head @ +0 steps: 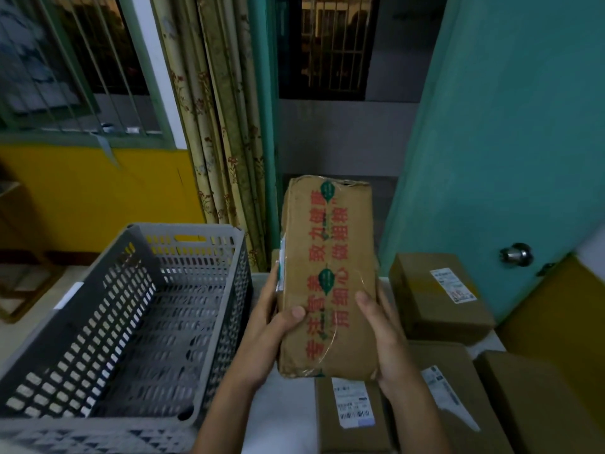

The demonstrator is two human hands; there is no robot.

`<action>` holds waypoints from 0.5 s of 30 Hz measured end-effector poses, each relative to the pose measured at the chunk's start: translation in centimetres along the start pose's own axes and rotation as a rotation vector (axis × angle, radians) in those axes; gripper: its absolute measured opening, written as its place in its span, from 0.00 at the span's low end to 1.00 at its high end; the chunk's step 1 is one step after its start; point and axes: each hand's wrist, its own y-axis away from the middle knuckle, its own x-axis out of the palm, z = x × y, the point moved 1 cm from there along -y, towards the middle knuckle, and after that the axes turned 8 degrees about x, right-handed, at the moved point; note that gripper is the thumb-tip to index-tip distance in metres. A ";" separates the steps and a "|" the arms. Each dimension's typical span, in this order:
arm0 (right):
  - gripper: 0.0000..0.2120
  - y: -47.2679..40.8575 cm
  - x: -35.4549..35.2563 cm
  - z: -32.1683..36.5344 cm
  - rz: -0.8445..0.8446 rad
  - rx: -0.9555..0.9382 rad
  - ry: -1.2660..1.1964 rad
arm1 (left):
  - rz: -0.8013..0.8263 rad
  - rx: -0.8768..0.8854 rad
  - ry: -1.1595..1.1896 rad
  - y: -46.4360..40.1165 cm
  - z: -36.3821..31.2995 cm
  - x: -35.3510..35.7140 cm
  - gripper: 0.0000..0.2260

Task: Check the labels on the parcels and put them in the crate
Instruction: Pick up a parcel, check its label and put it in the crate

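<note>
A long brown cardboard parcel (327,276) with red printed characters and green leaf marks is held up in front of me, above the table. My left hand (273,326) grips its left edge, thumb on the printed face. My right hand (386,339) grips its right edge, thumb also on the face. A white label strip shows on the parcel's left side, mostly hidden. The grey perforated plastic crate (196,237) stands to the left with nothing visible inside.
Three more cardboard parcels with white labels lie on the table at the right (438,296), below the held one (352,417) and beside it (448,394). A plain box (537,398) sits far right. A teal door (504,132) and curtain (226,126) stand behind.
</note>
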 end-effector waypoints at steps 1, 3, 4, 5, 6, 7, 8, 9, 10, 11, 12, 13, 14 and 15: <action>0.38 0.0 0.0 -0.2 0.023 0.014 -0.027 | -0.005 -0.009 -0.006 0.0 0.0 0.1 0.49; 0.32 0.0 0.1 -0.2 0.027 -0.007 -0.035 | -0.006 -0.007 -0.047 0.0 -0.3 -0.1 0.43; 0.30 0.0 0.2 -0.3 0.023 -0.026 -0.019 | 0.017 -0.012 -0.097 0.0 -0.7 -0.1 0.40; 0.29 0.1 0.1 -0.3 0.013 -0.041 0.008 | 0.035 -0.016 -0.149 0.0 -1.1 -0.1 0.35; 0.28 0.1 0.1 -0.4 0.003 -0.050 0.038 | 0.038 -0.007 -0.194 -0.2 -1.5 0.0 0.29; 0.26 0.0 0.0 -0.4 -0.002 -0.056 0.064 | 0.016 -0.010 -0.205 -0.3 -1.8 0.1 0.22; 0.25 0.0 0.1 -0.4 -0.006 -0.059 0.091 | -0.021 -0.018 -0.205 -0.5 -2.0 0.4 0.18; 0.24 -0.1 0.3 -0.4 -0.007 -0.057 0.123 | -0.063 -0.015 -0.211 -0.7 -2.1 0.4 0.18; 0.22 -0.2 0.6 -0.5 -0.021 -0.051 0.142 | -0.100 -0.001 -0.230 -1.0 -1.9 0.4 0.19; 0.19 -0.4 0.9 -0.6 -0.056 -0.051 0.145 | -0.128 0.016 -0.248 -1.0 -1.6 0.4 0.19; 0.18 -0.5 1.2 -0.7 -0.109 -0.058 0.159 | -0.152 0.028 -0.264 -1.0 -1.4 0.5 0.19; 0.18 -0.8 1.4 -0.8 -0.180 -0.075 0.187 | -0.154 0.032 -0.285 -0.9 -1.1 0.6 0.19; 0.17 -1.1 1.6 -0.8 -0.241 -0.096 0.209 | -0.148 0.030 -0.291 -0.8 -0.9 0.9 0.19; 0.14 -1.3 1.6 -0.8 -0.276 -0.117 0.225 | -0.153 0.032 -0.294 -0.7 -0.7 1.1 0.19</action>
